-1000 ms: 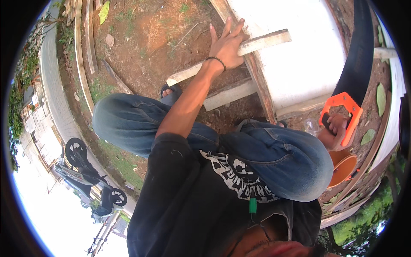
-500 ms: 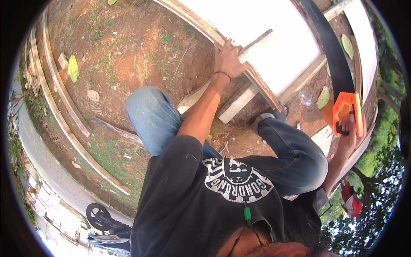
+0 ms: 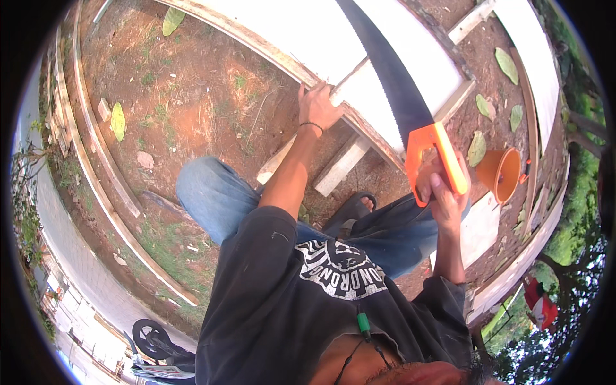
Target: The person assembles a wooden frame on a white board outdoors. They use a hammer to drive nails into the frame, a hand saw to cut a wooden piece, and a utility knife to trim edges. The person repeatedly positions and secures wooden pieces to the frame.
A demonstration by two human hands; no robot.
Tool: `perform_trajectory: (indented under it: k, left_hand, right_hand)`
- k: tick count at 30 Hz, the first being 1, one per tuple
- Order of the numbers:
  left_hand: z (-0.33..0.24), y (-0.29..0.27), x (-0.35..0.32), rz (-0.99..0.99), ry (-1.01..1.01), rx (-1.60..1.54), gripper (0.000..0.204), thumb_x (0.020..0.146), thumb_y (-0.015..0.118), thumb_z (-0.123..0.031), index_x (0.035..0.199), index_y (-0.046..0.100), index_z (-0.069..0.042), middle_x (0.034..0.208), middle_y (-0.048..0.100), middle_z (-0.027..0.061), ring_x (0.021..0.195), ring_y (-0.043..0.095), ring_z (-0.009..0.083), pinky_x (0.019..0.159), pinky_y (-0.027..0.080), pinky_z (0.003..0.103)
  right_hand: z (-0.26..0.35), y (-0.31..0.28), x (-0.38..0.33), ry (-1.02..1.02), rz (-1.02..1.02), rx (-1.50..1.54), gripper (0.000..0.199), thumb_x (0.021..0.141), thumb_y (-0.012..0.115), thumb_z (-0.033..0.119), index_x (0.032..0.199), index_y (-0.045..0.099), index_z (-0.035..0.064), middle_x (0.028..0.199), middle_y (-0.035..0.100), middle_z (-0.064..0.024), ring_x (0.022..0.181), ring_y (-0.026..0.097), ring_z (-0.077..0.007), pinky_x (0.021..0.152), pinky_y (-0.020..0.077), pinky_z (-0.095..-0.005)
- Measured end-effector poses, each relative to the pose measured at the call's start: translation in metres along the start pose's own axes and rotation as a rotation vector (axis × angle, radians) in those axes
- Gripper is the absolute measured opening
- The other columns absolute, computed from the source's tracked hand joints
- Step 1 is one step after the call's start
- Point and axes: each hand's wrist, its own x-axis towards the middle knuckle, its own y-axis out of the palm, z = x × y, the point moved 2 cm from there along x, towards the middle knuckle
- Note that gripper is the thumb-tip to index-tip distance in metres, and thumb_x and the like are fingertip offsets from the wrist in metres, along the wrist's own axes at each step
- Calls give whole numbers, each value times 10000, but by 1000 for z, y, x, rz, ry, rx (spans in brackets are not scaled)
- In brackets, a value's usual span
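Observation:
My right hand point(image 3: 444, 196) is closed round the orange handle of a hand saw point(image 3: 394, 80). Its dark toothed blade points up and away, over a white panel point(image 3: 301, 29) framed in wood. With fingers curled over it, my left hand point(image 3: 321, 108) grips the wooden frame point(image 3: 256, 46) near a corner. Beside those fingers a short wooden strip point(image 3: 351, 78) lies across the panel, partly hidden behind the blade. Below the frame a block of wood point(image 3: 342, 168) sticks out toward me.
An orange pot point(image 3: 500, 174) lies tipped on the soil at the right, near a pale board point(image 3: 478, 224). Long wooden strips point(image 3: 102, 144) lie along the left. Large leaves point(image 3: 507, 65) are scattered about. A motorbike point(image 3: 157, 346) stands at the lower left.
My right hand has swung the saw leftward, from beside the panel to over it. The orange pot has come into fuller view. My right leg has drawn inward; my left hand keeps its hold.

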Motion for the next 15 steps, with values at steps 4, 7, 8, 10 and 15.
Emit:
perform_trajectory:
  k: [4,7,8,10,15]
  left_hand:
    - [8,9,-3,-79,-13,-7,538,781,752,-316,1191,695,27,1380,624,213,1371,520,292,1250,213,533]
    - [11,3,0,-54,14,98,536,777,746,-305,1194,686,27,1388,617,205,1381,506,287,1236,246,519]
    - [10,4,0,-37,27,137,537,775,744,-302,1196,684,25,1397,612,203,1383,504,285,1234,251,514]
    - [1,2,-7,-90,34,149,527,768,738,-291,1192,689,17,1413,607,184,1394,495,260,1238,237,497]
    - [-2,2,-3,-50,-15,207,525,774,697,-273,1247,684,-46,1440,595,162,1415,474,233,1253,200,481]
  right_hand:
    - [-56,4,-4,90,-30,53,107,922,669,28,997,600,-4,727,590,-18,538,485,-57,513,387,-222]
    - [-55,5,2,-173,85,-200,102,859,727,1,910,640,18,674,609,8,537,524,-56,503,394,-242]
    - [-55,-1,5,-227,141,-288,106,862,729,14,923,642,15,640,603,5,525,527,-65,499,398,-255]
    - [-49,-8,11,-158,185,-298,104,856,739,31,894,643,17,614,579,-16,490,511,-105,488,392,-272]
    - [-45,-26,20,-183,240,-351,123,846,757,68,848,644,20,588,541,-58,463,500,-161,473,386,-311]
